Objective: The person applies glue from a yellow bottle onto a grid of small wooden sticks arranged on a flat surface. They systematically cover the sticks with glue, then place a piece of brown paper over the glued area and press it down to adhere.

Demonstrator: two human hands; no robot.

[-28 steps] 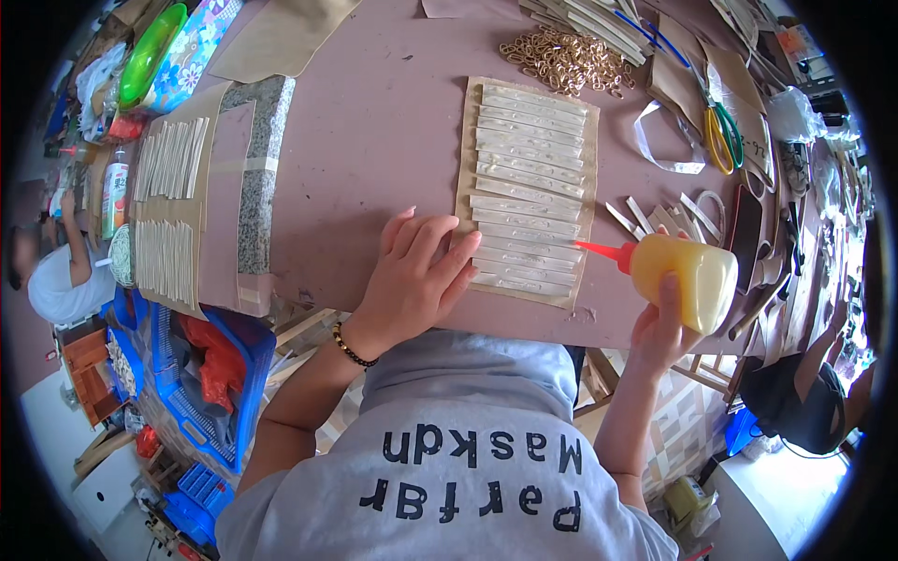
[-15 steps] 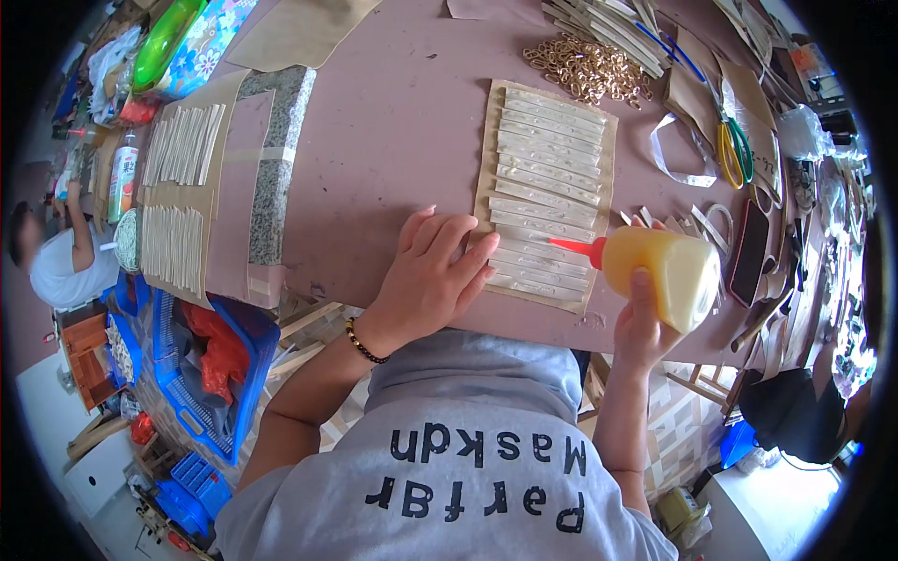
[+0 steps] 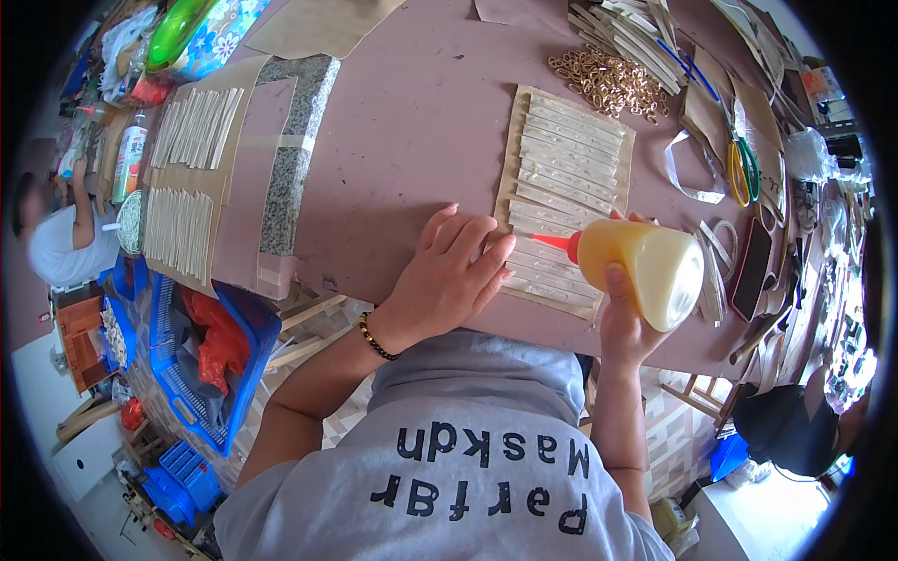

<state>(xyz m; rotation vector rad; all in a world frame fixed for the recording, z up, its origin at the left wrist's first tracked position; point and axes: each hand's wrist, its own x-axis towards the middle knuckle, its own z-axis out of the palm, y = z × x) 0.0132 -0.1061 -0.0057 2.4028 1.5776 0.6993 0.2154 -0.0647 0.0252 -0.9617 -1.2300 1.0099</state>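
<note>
My right hand [image 3: 625,313] is wrapped round a squeeze bottle [image 3: 645,266] with pale yellow contents. The bottle lies tipped on its side, and its red nozzle [image 3: 557,243] points left, its tip close over one of the pale flat strips [image 3: 571,161]. Those strips lie in a row, one below another, on a brown sheet [image 3: 514,126]; shiny drops show on several of them. At the sheet's left edge rests my left hand [image 3: 454,271], fingers spread, fingertips touching the sheet near the nozzle. A beaded bracelet [image 3: 372,338] circles the left wrist.
A heap of gold-coloured metal links [image 3: 608,82] and loose strips lie beyond the sheet. Scissors [image 3: 744,168], white tape [image 3: 687,178] and a dark phone [image 3: 751,266] are on the right. More strips [image 3: 182,229] lie at left, above a blue basket [image 3: 196,411]. Another person sits far left.
The bottle has moved left, its nozzle tip sliding along a strip toward my left hand. My left hand stays at the sheet's edge. The whole view has shifted slightly.
</note>
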